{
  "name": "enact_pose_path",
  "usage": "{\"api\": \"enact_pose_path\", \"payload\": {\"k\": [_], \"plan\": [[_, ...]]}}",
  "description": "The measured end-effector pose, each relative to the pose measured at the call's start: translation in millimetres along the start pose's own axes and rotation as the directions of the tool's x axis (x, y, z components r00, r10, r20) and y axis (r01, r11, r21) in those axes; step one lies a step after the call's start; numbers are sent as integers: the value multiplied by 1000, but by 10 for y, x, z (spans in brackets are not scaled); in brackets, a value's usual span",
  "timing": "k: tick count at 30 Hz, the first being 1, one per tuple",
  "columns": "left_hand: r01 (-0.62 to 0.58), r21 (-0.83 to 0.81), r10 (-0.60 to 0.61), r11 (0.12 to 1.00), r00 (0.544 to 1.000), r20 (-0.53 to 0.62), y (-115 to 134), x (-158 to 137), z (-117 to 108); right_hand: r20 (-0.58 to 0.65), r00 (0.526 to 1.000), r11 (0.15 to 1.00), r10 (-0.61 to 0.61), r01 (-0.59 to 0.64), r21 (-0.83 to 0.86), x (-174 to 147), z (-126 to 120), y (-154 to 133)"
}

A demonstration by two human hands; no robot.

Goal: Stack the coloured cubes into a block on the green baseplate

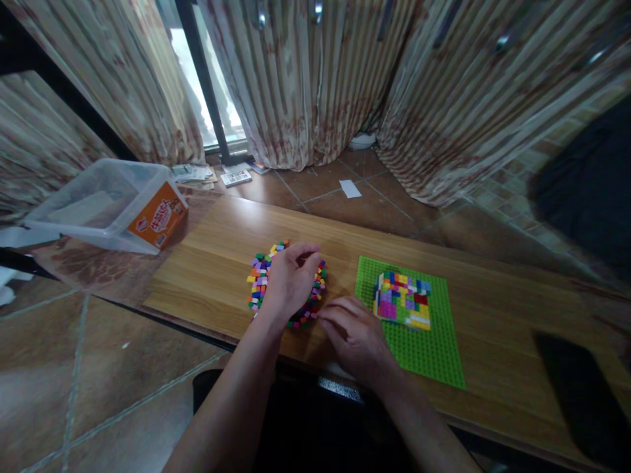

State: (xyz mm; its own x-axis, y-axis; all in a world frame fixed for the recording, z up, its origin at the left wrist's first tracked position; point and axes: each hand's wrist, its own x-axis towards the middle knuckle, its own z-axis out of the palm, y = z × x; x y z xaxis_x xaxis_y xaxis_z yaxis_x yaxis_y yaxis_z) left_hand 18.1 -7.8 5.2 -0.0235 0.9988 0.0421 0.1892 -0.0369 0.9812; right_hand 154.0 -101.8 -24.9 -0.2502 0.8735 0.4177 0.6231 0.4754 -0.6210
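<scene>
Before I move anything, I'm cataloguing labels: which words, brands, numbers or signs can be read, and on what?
None can be quoted with certainty.
Orange label on the clear plastic bin: white characters, too blurred to read.
White booklet on the floor: dark print, too small to read.

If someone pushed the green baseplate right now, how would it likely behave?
The green baseplate is probably light for its size, as it looks thin. It should slide rather than tip, lying broad and flat on the smooth-looking wooden tabletop. The low brick block on it would likely ride along.
</scene>
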Motion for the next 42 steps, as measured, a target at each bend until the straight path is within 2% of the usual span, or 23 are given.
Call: {"api": "enact_pose_path", "payload": {"k": [4, 11, 20, 37, 42], "plan": [[-9, 11, 9, 1000, 1000, 6, 18, -1, -13, 32, 999, 998, 41, -39, -44, -33, 175, 38], [17, -10, -17, 1000, 1000, 16, 15, -1, -31, 70, 996, 990, 54, -44, -136, -13, 249, 51], [26, 3, -26, 1000, 999, 20, 27, -2, -31, 119, 992, 986, 46, -26, -164, -18, 206, 50], [-8, 28, 7, 1000, 999, 34, -34, 1, -14, 98, 991, 977, 88, -67, -202, -5, 203, 35], [-3, 21, 2, 1000, 1000, 15, -47, 6, -3, 70, 994, 990, 82, -74, -120, -6, 181, 37]]}}
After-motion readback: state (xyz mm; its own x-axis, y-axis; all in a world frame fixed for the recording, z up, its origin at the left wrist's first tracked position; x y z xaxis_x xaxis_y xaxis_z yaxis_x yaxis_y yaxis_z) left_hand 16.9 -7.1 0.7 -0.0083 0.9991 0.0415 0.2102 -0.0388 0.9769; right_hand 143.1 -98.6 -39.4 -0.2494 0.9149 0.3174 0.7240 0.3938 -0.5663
